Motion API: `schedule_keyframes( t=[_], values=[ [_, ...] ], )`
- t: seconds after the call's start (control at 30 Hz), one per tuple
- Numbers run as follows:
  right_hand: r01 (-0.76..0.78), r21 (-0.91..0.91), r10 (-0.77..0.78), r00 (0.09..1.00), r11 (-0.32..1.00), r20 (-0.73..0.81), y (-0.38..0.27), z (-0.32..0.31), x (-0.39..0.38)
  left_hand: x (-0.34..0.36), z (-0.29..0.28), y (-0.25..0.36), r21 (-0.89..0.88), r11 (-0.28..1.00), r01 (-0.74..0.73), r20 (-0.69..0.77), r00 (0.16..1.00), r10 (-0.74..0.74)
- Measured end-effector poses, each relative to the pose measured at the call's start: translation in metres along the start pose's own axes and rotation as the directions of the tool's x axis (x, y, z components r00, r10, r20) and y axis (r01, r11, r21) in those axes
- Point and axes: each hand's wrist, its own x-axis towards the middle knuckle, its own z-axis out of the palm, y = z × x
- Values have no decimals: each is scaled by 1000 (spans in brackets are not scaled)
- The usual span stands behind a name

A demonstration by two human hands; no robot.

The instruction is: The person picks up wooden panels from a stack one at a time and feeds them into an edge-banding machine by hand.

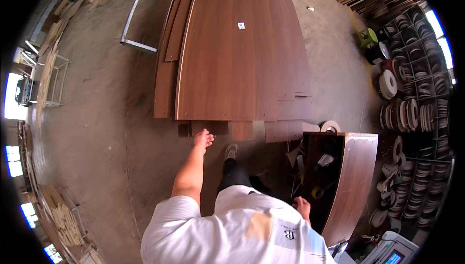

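My left hand (204,139) reaches forward, its fingers stretched out and nothing in it. It is just short of the near end of a stack of brown wood-grain panels (242,70), and I see no contact. The top panel bears a small white label (241,26), and lower boards stick out on the left and at the near end. My right hand (303,208) is low beside my body, left of a brown open-fronted cabinet (356,167). Its fingers look curled; whatever they hold, if anything, is hidden.
Inside the cabinet sits a yellow tape roll (317,192). A rack of edge-band rolls (421,85) lines the right, with a machine and screen (395,254) at the lower right. A metal frame (133,22) stands left of the stack. Wood strips (63,215) lie far left.
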Motion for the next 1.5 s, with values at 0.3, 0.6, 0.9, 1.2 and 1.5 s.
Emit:
schedule_keyframes(
  t=[0.3, 0.6, 0.9, 1.2, 1.5],
  values=[
    [-78, -82, 91, 981, 994, 170, -34, 70, -40, 81, 16, 40, -365, 912, 185, 187, 975, -123],
    [-65, -209, 81, 994, 976, 69, 10, 55, -45, 75, 53, 20, -492, 868, 65, 171, 985, 23],
    [-52, 30, 43, 971, 998, 234, -28, 69, -44, -16, 41, -39, -480, 861, 167, -28, 978, -205],
    [-24, 28, 2, 789, 999, 614, -38, 101, -18, -188, 51, -124, -481, 845, 234, 169, 970, -172],
    [-222, 663, -165, 867, 715, 470, -63, 60, -45, -361, 134, -176, -466, 824, 321, 498, 865, -55]
  ],
)
